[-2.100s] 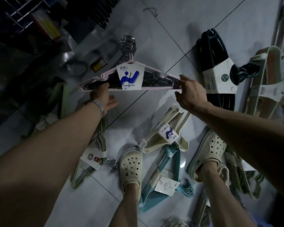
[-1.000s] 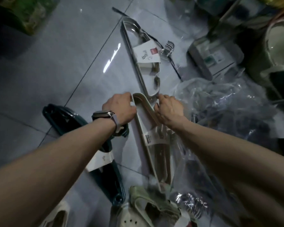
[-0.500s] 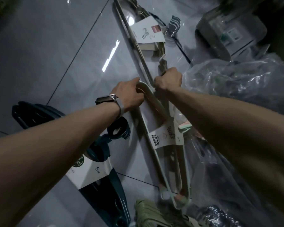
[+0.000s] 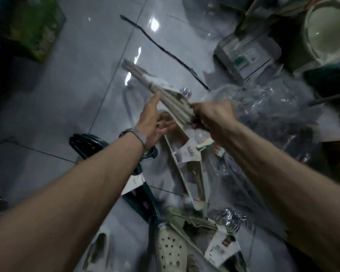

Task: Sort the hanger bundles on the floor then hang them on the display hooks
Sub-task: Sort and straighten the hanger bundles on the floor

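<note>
My right hand (image 4: 210, 116) grips one end of a pale grey hanger bundle (image 4: 157, 89) with a white label, lifted off the floor and pointing up-left, blurred by motion. My left hand (image 4: 155, 124) is beside the bundle with fingers spread loosely, its fingertip near the bundle's side. Below the hands a cream hanger bundle (image 4: 190, 165) with a white label lies on the tiles. A dark teal bundle (image 4: 137, 189) lies under my left forearm. Another pale bundle (image 4: 214, 240) with a label lies at the bottom by my shoe.
Crumpled clear plastic bags (image 4: 263, 107) cover the floor at right. A grey boxed item (image 4: 245, 55) and a pale round tub (image 4: 328, 32) stand at top right. A black strap (image 4: 165, 50) crosses the tiles. A green package (image 4: 31, 26) sits top left.
My right hand has lifted the pale grey bundle off the floor and swung it up. My left hand let go of the cream bundle's end and opened beside the raised one.
</note>
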A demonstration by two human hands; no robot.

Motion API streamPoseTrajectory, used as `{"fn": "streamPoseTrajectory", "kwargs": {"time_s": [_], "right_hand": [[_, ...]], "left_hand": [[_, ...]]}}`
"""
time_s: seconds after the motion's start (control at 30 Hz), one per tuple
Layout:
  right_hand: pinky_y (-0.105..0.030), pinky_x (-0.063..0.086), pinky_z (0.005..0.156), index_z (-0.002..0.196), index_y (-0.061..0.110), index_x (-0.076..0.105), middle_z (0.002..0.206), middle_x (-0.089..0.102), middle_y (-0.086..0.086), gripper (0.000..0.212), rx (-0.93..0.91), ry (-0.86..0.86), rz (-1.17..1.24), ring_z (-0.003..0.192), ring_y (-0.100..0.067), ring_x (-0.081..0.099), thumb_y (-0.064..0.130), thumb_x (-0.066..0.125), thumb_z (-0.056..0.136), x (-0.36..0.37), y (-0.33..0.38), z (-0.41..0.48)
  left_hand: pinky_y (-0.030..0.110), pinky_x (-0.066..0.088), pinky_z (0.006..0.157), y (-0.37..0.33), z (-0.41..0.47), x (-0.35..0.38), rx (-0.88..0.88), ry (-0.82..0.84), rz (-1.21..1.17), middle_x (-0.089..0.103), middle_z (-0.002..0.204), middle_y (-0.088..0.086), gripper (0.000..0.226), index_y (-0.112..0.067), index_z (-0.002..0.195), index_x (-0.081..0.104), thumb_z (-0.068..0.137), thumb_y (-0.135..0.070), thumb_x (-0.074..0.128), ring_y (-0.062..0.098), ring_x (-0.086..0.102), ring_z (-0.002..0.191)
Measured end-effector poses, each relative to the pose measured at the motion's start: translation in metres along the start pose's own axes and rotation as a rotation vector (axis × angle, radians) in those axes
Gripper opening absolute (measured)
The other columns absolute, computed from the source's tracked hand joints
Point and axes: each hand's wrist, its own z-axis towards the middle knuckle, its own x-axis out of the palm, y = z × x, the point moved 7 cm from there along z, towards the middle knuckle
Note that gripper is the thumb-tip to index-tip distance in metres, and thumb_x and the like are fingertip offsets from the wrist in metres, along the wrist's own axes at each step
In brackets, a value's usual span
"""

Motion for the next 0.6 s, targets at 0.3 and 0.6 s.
{"fn": "streamPoseTrajectory", "kwargs": {"time_s": [0.3, 0.6], "right_hand": [[-0.039, 0.063, 0.056, 0.122, 0.044, 0.072, 0.06, 0.073, 0.002, 0.054, -0.113, 0.147, -0.334, 0.054, -0.019, 0.071, 0.009, 0.067, 0.08, -0.071, -0.01, -0.163], [-0.045, 0.06, 0.076, 0.14, 0.043, 0.038, 0.087, 0.069, 0.007, 0.06, -0.083, 0.172, -0.77, 0.079, -0.021, 0.068, 0.053, 0.056, 0.083, -0.121, -0.048, -0.21]], "left_hand": [[0.043, 0.064, 0.076, 0.006, -0.111, -0.018, -0.277, -0.113, -0.107, 0.064, 0.128, 0.016, 0.027, 0.003, 0.12, 0.053, 0.094, -0.002, 0.058, 0.038, 0.074, 0.1], [0.024, 0.062, 0.07, 0.041, -0.209, 0.01, -0.259, -0.037, -0.304, 0.073, 0.096, 0.02, 0.031, 0.002, 0.123, 0.054, 0.093, 0.009, 0.052, 0.026, 0.077, 0.087]]}}
